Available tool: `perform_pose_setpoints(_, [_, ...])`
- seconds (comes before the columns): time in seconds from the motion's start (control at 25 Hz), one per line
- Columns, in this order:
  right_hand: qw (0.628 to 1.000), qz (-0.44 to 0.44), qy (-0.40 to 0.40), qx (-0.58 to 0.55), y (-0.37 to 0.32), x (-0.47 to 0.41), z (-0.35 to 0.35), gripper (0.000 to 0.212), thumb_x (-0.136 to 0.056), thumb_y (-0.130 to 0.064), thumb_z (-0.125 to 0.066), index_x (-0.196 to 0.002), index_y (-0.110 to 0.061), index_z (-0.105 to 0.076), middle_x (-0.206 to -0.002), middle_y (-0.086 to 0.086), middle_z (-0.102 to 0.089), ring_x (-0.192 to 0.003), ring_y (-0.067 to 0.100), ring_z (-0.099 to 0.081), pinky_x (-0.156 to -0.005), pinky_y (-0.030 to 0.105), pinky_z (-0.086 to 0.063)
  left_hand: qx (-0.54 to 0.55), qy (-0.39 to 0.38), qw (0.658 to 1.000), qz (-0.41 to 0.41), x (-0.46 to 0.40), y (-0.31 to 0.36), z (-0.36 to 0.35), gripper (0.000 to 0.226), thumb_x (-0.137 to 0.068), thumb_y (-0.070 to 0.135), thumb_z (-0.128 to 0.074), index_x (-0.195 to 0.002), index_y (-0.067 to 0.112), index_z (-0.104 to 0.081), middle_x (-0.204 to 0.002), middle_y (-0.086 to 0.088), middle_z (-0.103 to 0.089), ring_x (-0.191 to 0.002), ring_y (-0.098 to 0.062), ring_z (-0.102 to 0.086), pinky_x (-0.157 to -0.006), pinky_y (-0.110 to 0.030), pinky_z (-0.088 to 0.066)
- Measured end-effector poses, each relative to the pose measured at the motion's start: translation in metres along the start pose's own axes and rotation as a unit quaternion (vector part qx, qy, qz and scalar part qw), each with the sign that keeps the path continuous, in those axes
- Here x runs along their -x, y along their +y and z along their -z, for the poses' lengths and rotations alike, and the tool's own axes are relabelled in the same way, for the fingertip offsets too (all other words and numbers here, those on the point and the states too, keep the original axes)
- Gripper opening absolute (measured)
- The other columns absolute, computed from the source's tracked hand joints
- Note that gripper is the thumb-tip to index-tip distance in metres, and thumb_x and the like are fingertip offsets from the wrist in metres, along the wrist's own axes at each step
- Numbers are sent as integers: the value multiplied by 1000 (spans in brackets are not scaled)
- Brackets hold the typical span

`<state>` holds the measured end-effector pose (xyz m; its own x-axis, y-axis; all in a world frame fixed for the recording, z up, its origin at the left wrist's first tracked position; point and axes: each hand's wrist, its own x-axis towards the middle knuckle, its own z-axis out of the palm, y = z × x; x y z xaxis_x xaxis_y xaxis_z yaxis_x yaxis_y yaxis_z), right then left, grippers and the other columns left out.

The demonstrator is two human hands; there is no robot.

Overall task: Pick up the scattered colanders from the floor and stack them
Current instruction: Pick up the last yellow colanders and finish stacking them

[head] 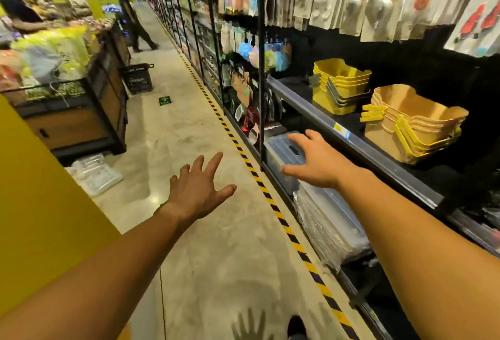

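Both hands, left hand [198, 193] and right hand [315, 162], are spread, nothing held; yellow colander stack [338, 86] and tan colander stack [411, 123] are shelved beyond the right fingers [296, 138], above the concrete aisle floor [189, 128].

**Yellow, tan and black along the aisle**

Two stacks of colanders sit on the black shelf [378, 155]: the yellow stack [339, 88] and the tan stack [411, 125], the latter trimmed in yellow at its rims and handles. A stripe of hazard tape [259, 182] in alternating yellow and black runs along the pale grey-beige floor [189, 128]. The shopping basket [138, 78] is black. A plain yellow panel [40, 190] fills the left. The floor sticker [165, 101] is green.
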<state>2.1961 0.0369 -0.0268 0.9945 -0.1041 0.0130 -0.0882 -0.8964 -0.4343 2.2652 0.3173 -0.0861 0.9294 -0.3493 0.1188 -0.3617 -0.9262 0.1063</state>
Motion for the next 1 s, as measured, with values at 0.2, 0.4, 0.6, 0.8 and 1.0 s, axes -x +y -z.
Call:
perform_pose_setpoints(0.2, [997, 72, -33, -5, -10, -143, -13, 96, -68, -75, -64, -148, -47, -19, -164, 6, -9, -144, 34, -29, -108, 43, -33, 15, 0, 997, 79, -86, -59, -10, 92, -79, 86, -40, -153, 49, 1, -165, -7, -18, -143, -43, -28, -108, -63, -35])
perform_pose_setpoints(0.4, [983, 157, -95, 10, -40, -294, -40, 99, -65, -80, -58, -149, -45, -20, -164, 7, -10, -148, 32, -20, -113, 48, -29, 11, 13, 986, 167, -170, -100, -17, 93, -78, 84, -43, -153, 47, -2, -165, -7, -19, -143, -42, -28, -106, -62, -36])
perform_pose_setpoints(0.6, [967, 205, -154, -2, -71, -377, -98, 93, -76, -68, -65, -152, -38, -21, -165, 4, -9, -147, 29, -23, -111, 44, -31, 29, -18, 971, 239, -209, -150, -42, 92, -79, 81, -47, -153, 47, -4, -166, -6, -11, -145, -43, -24, -108, -64, -32])
perform_pose_setpoints(0.8, [947, 229, -226, 11, -102, -484, -175, 92, -78, -61, -68, -154, -36, -22, -165, 5, -11, -148, 28, -19, -113, 45, -30, 45, -62, 949, 306, -263, -226, -102, 92, -80, 80, -49, -153, 49, -3, -167, -1, -1, -144, -41, -22, -101, -69, -31])
perform_pose_setpoints(1.0, [932, 228, -281, 16, -123, -592, -272, 90, -78, -60, -67, -153, -36, -23, -165, 4, -14, -147, 25, -21, -111, 42, -31, 90, -82, 938, 324, -339, -309, -191, 93, -78, 78, -51, -153, 48, -4, -167, -1, 1, -143, -44, -24, -105, -63, -37])
